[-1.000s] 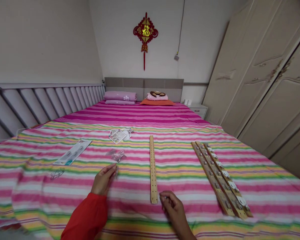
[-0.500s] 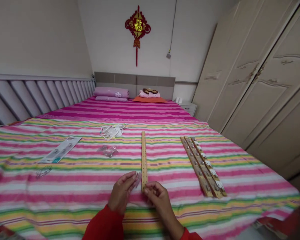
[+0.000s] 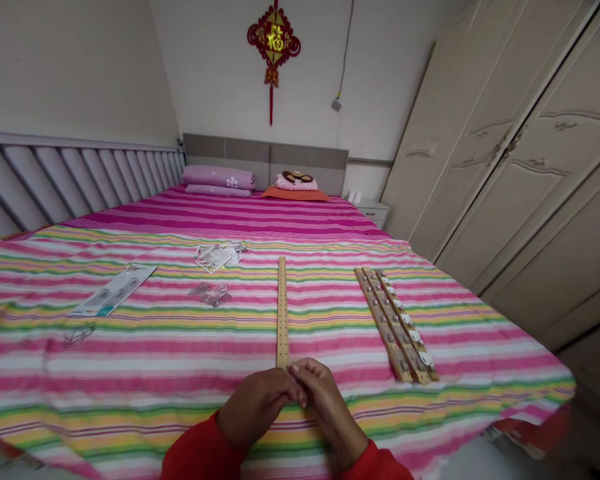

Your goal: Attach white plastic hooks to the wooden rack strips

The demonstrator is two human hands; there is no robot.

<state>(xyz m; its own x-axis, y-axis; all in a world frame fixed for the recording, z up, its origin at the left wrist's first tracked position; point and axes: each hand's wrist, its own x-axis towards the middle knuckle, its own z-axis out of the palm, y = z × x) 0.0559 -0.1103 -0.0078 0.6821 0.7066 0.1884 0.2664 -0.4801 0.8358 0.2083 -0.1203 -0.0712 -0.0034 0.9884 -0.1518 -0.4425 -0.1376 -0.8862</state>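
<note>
My left hand [image 3: 260, 401] and my right hand [image 3: 323, 393] meet at the near end of a narrow wooden strip [image 3: 283, 307] with small holes along it. The strip lies lengthwise on the striped bedspread, pointing away from me. Fingers of both hands are pinched together, their tips touching or nearly so. Whatever lies between them is too small and too covered to make out. The strip's nearest end is hidden behind the fingers.
To the right lie several wooden strips [image 3: 397, 323] with small metal and white pieces attached. At left are a clear-fronted package [image 3: 115, 291], a wire-like bundle [image 3: 79, 333], small plastic bags [image 3: 210, 294] and a pile of cards [image 3: 220, 256]. The striped bedspread [image 3: 145, 373] lies beneath.
My left hand has moved right, from beside the strip to my right fingertips. The small clear packet seen at its fingers is now hidden. The view has tilted slightly down.
</note>
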